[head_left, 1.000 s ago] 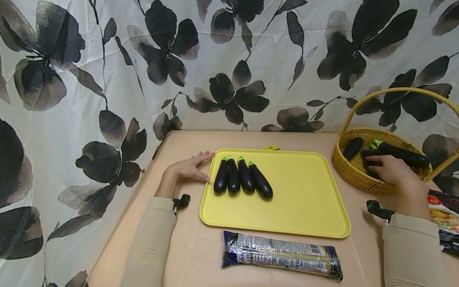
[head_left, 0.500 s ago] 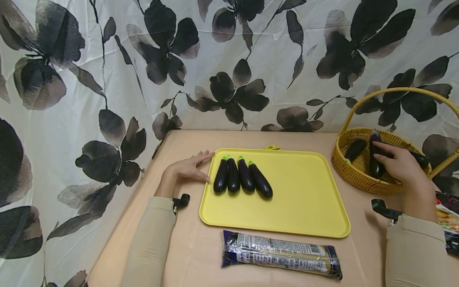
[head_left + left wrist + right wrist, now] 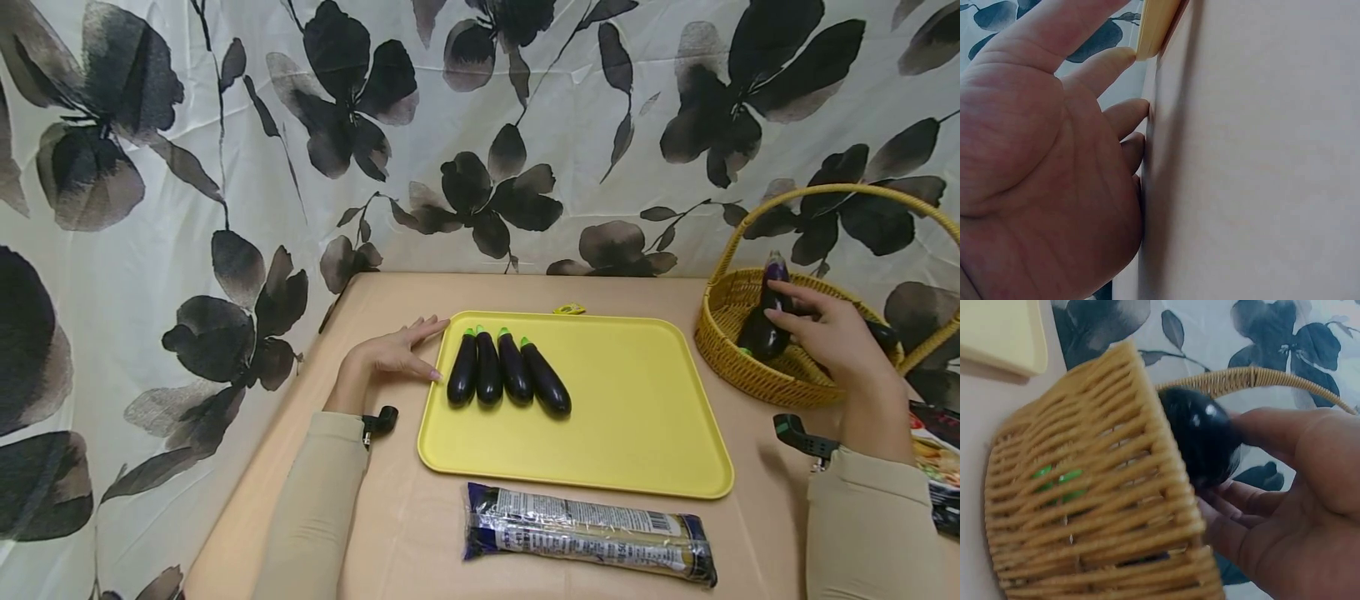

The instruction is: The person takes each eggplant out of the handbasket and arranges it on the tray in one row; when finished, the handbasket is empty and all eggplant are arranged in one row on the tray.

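My left hand [image 3: 393, 350] lies at the left edge of the yellow tray [image 3: 622, 400], its fingers extended and touching the rim. In the left wrist view its palm [image 3: 1041, 162] faces the camera and the fingertips meet the tray's side. Several dark eggplants [image 3: 513, 367] lie side by side on the tray's left part, green stems toward the back. Over the wicker basket [image 3: 750, 379], my right hand [image 3: 840, 337] grips another eggplant [image 3: 761, 333] between thumb and fingers, tilted with its narrow end up. The right wrist view shows its rounded end [image 3: 1204, 437] at the basket rim.
Part of another eggplant [image 3: 881, 336] shows in the basket behind my right hand. A long plastic packet [image 3: 585, 533] lies in front of the tray. A printed package [image 3: 933, 458] sits at the right edge, and a small yellow item [image 3: 570, 308] behind the tray.
My right hand has taken hold of an eggplant in the basket, turned its narrow end up and lifted it slightly, moving it left. The left hand and tray stay put.
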`<state>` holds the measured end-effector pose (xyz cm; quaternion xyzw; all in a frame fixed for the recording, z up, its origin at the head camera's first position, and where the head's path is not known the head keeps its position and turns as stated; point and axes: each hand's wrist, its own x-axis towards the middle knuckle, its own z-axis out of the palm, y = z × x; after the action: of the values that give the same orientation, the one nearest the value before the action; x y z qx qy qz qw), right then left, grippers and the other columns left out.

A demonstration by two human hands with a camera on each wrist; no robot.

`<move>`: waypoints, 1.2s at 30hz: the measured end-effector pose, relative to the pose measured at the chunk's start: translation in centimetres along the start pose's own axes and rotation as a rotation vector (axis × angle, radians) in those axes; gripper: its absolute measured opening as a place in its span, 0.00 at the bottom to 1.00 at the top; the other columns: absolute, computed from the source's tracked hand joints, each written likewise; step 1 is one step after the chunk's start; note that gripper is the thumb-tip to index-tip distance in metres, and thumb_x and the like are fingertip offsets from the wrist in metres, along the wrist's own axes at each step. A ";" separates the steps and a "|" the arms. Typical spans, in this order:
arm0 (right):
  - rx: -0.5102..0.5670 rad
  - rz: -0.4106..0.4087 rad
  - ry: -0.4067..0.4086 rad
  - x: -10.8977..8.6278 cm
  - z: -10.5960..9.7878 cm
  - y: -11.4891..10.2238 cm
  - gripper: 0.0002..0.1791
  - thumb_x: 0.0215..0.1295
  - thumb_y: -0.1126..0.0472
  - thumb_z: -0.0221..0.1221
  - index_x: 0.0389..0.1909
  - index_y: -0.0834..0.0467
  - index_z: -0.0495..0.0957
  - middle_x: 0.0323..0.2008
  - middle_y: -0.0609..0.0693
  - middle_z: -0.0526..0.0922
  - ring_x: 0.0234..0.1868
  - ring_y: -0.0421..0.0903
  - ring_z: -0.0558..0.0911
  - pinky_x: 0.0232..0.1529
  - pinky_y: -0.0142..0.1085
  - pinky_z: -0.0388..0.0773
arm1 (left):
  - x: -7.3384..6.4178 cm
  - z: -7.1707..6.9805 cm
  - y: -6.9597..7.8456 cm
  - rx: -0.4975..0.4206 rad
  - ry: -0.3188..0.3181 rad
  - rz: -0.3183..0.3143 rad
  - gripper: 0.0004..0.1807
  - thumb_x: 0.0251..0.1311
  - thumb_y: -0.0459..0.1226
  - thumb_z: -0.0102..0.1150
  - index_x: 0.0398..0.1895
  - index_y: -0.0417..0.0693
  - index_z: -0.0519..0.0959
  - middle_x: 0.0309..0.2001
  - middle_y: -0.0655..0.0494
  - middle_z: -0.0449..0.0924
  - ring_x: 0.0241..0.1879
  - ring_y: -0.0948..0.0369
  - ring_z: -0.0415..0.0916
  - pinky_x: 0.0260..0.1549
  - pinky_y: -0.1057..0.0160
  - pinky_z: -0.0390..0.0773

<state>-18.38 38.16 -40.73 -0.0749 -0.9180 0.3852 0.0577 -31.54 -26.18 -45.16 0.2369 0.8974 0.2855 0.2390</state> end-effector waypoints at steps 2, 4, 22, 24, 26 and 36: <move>0.036 -0.006 0.002 0.0 0.0 -0.5 0.36 0.78 0.41 0.53 0.82 0.42 0.59 0.54 0.53 0.64 0.41 0.44 0.69 0.31 0.27 0.78 | 0.0 0.0 0.0 0.000 -0.001 0.001 0.65 0.45 0.59 0.82 0.85 0.70 0.51 0.87 0.56 0.35 0.85 0.51 0.22 0.80 0.36 0.26; 0.068 -0.018 -0.002 -0.1 0.1 -1.0 0.36 0.77 0.41 0.55 0.82 0.42 0.60 0.57 0.53 0.64 0.42 0.43 0.69 0.33 0.25 0.79 | 0.0 0.0 0.0 0.001 -0.002 0.000 0.65 0.45 0.59 0.82 0.85 0.70 0.51 0.87 0.56 0.35 0.85 0.51 0.22 0.80 0.35 0.26; 0.192 -0.196 -0.096 -0.9 1.7 -5.8 0.32 0.79 0.50 0.57 0.80 0.43 0.63 0.65 0.47 0.70 0.50 0.29 0.75 0.43 0.15 0.75 | -0.1 -0.1 -0.2 0.014 -0.011 -0.006 0.67 0.43 0.61 0.82 0.85 0.71 0.50 0.87 0.56 0.33 0.85 0.49 0.22 0.79 0.33 0.27; 0.206 -0.210 -0.105 -0.9 2.2 -6.4 0.32 0.79 0.52 0.57 0.80 0.45 0.63 0.60 0.43 0.72 0.46 0.32 0.76 0.38 0.19 0.75 | -0.1 -0.1 -0.2 0.016 -0.008 0.000 0.66 0.43 0.61 0.81 0.85 0.71 0.50 0.87 0.56 0.33 0.85 0.49 0.22 0.79 0.33 0.27; 0.222 -0.216 -0.116 -0.9 2.8 -7.0 0.32 0.79 0.53 0.57 0.80 0.45 0.63 0.56 0.39 0.73 0.42 0.36 0.76 0.32 0.26 0.74 | -0.1 -0.1 -0.1 0.017 -0.007 0.004 0.66 0.44 0.61 0.81 0.85 0.71 0.50 0.87 0.56 0.34 0.85 0.49 0.22 0.79 0.33 0.27; 0.244 -0.291 -0.226 -1.0 5.8 -9.5 0.32 0.79 0.54 0.58 0.80 0.44 0.63 0.65 0.60 0.78 0.51 0.28 0.83 0.49 0.19 0.77 | -0.2 0.0 0.0 0.002 -0.009 0.016 0.65 0.45 0.59 0.82 0.85 0.71 0.51 0.87 0.57 0.34 0.85 0.50 0.22 0.79 0.34 0.27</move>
<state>-19.20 27.39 -38.00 0.1096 -0.8664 0.4869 0.0181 -31.35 -26.31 -45.07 0.2456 0.8947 0.2851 0.2407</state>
